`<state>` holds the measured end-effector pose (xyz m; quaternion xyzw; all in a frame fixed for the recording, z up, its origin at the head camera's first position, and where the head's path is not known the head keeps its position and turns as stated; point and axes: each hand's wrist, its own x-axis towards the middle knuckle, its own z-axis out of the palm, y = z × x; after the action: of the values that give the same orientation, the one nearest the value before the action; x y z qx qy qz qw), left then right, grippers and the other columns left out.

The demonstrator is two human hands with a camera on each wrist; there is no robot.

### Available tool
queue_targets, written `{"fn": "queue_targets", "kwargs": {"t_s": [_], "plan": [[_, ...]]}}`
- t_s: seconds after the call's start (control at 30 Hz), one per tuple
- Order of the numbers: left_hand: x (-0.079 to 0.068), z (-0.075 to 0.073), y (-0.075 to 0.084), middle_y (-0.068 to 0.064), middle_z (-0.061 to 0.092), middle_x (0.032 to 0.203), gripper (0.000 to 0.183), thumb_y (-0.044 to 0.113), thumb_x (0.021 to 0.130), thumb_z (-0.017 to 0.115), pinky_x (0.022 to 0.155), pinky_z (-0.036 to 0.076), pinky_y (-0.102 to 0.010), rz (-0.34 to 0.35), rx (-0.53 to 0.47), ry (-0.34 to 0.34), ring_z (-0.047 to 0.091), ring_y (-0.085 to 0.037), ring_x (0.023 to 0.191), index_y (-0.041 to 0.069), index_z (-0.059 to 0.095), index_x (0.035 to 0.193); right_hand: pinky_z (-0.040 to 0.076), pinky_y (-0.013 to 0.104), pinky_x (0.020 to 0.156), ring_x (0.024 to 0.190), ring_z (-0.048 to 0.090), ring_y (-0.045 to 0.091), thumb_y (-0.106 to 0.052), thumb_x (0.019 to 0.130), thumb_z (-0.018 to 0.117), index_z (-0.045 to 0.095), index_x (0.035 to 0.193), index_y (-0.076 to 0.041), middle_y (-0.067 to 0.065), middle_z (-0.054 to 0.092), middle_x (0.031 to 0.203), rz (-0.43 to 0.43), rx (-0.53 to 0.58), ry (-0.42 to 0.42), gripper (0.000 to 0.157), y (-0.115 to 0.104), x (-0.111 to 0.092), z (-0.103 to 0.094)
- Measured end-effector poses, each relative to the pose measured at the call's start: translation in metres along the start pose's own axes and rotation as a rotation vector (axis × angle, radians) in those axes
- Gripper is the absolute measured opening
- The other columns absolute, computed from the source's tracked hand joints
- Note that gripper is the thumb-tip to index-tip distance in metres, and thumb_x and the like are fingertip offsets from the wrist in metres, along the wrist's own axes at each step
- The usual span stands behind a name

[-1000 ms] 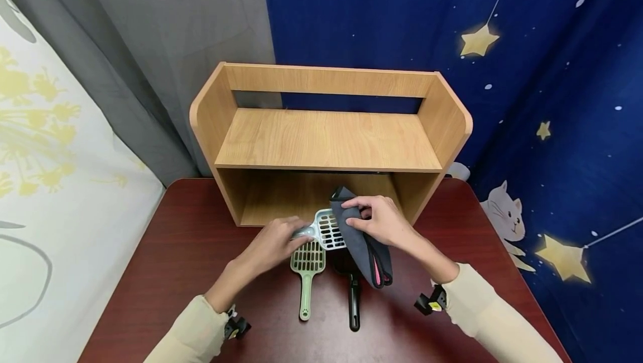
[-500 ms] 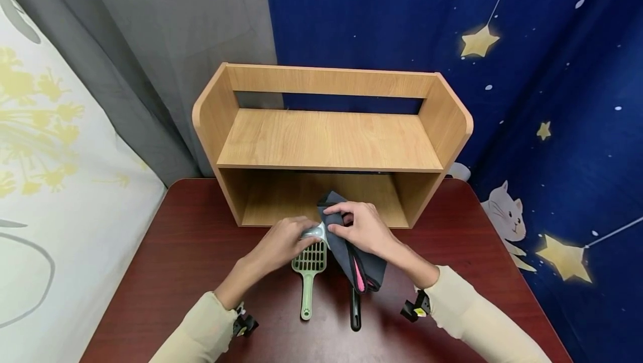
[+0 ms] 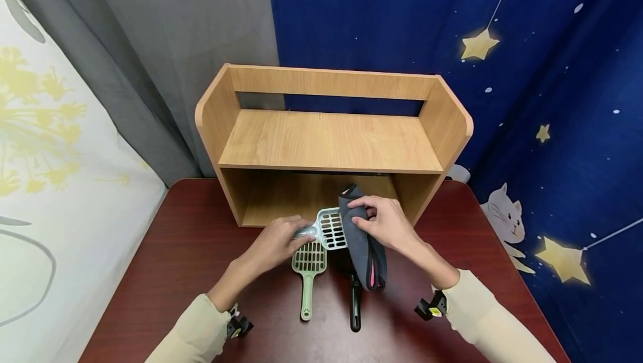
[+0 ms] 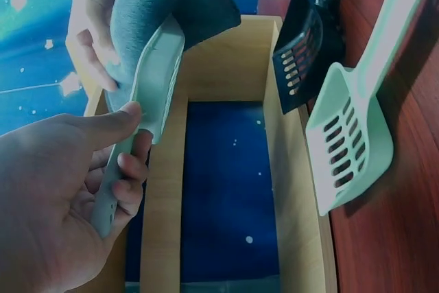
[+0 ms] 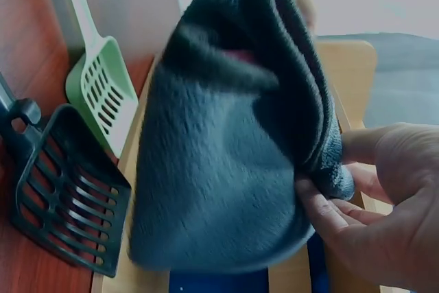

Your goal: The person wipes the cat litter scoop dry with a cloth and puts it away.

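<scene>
My left hand (image 3: 278, 240) grips the handle of a pale blue-grey litter scoop (image 3: 331, 229), its slotted head raised above the table. In my right hand (image 3: 387, 220) is a folded dark grey cloth (image 3: 363, 246) with black edging and a bit of pink showing, pinched near its upper end. The cloth covers the far side of the scoop's head. Below lie a green litter scoop (image 3: 307, 279) and a black litter scoop (image 3: 355, 301), handles toward me. The cloth hides much of the black scoop's head in the head view; the right wrist view shows its slots (image 5: 75, 190).
A two-tier wooden shelf (image 3: 331, 139) stands at the back of the dark red table (image 3: 191, 251), just beyond both hands. Grey and blue star-printed curtains (image 3: 377, 17) hang behind it. A white patterned cloth (image 3: 65, 184) hangs at the left.
Half a second ago the cloth had swept left over the scoop's head, covering most of it. Now cloth and right hand are back to the right, and the slots show again.
</scene>
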<state>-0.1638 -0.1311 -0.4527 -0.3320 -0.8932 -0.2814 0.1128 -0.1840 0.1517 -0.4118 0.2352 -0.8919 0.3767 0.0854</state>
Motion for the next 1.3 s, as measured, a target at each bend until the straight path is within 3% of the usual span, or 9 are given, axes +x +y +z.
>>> {"fn": "queue_targets", "kwargs": {"t_s": [0.13,0.3,0.43,0.67,0.97,1.07,1.13,1.2,1.3], "plan": [[-0.004,-0.001,-0.003,-0.007,0.077,0.097,0.028,0.015,0.093,0.082,0.072,0.057,-0.035,0.01,0.003,0.005,0.069,-0.016,0.081,-0.004,0.076,0.113,0.05,0.021,0.068,0.074,0.062,0.009,-0.003,0.088,0.084,0.08,0.114,-0.014,0.006,0.074,0.097,0.023,0.109,-0.008,0.029,0.006,-0.002,-0.008],[-0.007,-0.002,-0.007,-0.006,0.075,0.095,0.027,0.015,0.093,0.082,0.072,0.056,-0.035,0.014,0.011,0.013,0.067,-0.015,0.08,-0.003,0.076,0.112,0.055,0.022,0.075,0.098,0.074,0.017,0.001,0.094,0.077,0.076,0.122,-0.007,0.015,0.072,0.127,0.079,0.362,-0.059,0.029,0.017,-0.007,-0.018],[-0.009,-0.003,-0.009,-0.005,0.074,0.093,0.027,0.015,0.092,0.083,0.07,0.054,-0.034,0.005,0.004,0.023,0.063,-0.013,0.077,-0.003,0.077,0.111,0.048,0.024,0.061,0.077,0.065,0.014,0.0,0.098,0.072,0.072,0.126,-0.004,0.016,0.066,0.129,0.106,0.489,-0.086,0.028,0.029,-0.012,-0.026],[-0.009,-0.005,-0.01,-0.006,0.076,0.097,0.029,0.013,0.09,0.085,0.07,0.055,-0.032,0.012,-0.04,0.042,0.065,-0.013,0.08,-0.003,0.077,0.113,0.04,0.025,0.053,0.057,0.039,0.008,0.002,0.1,0.069,0.067,0.129,0.002,0.002,0.049,0.087,0.109,0.565,-0.023,0.029,0.048,-0.017,-0.033],[-0.005,-0.004,-0.009,-0.004,0.077,0.098,0.028,0.009,0.088,0.086,0.073,0.058,-0.029,0.098,-0.112,0.092,0.069,-0.012,0.084,0.0,0.077,0.113,0.025,0.029,0.053,0.054,0.022,0.018,0.005,0.102,0.061,0.062,0.133,0.0,0.0,0.056,0.105,0.144,0.872,-0.065,0.031,0.057,-0.016,-0.027],[-0.003,-0.002,-0.008,-0.003,0.076,0.097,0.027,0.008,0.088,0.086,0.071,0.057,-0.026,0.124,-0.156,0.088,0.067,-0.011,0.082,0.0,0.077,0.112,0.04,0.025,0.057,0.062,0.045,0.014,0.006,0.103,0.059,0.062,0.134,-0.005,0.002,0.06,0.118,0.139,1.016,-0.106,0.032,0.058,-0.013,-0.02],[-0.001,-0.001,-0.007,-0.003,0.075,0.097,0.026,0.008,0.089,0.085,0.07,0.056,-0.024,0.145,-0.188,0.085,0.065,-0.01,0.081,0.0,0.077,0.112,0.054,0.023,0.07,0.082,0.063,0.013,0.007,0.104,0.056,0.062,0.134,-0.006,0.005,0.061,0.124,0.126,1.11,-0.137,0.033,0.058,-0.01,-0.014],[0.002,0.0,-0.004,-0.003,0.075,0.097,0.026,0.007,0.089,0.085,0.07,0.056,-0.024,0.165,-0.221,0.085,0.065,-0.01,0.081,0.0,0.077,0.113,0.059,0.027,0.085,0.108,0.068,0.016,0.009,0.105,0.052,0.061,0.134,-0.006,0.007,0.062,0.127,0.109,1.195,-0.17,0.034,0.058,-0.007,-0.008],[0.004,0.001,-0.001,-0.004,0.075,0.099,0.027,0.006,0.09,0.083,0.07,0.057,-0.027,0.18,-0.266,0.078,0.065,-0.01,0.083,0.0,0.077,0.116,0.058,0.027,0.087,0.11,0.068,0.016,0.012,0.104,0.047,0.063,0.132,-0.009,0.007,0.064,0.125,0.11,1.267,-0.202,0.038,0.056,-0.004,0.001]]}}
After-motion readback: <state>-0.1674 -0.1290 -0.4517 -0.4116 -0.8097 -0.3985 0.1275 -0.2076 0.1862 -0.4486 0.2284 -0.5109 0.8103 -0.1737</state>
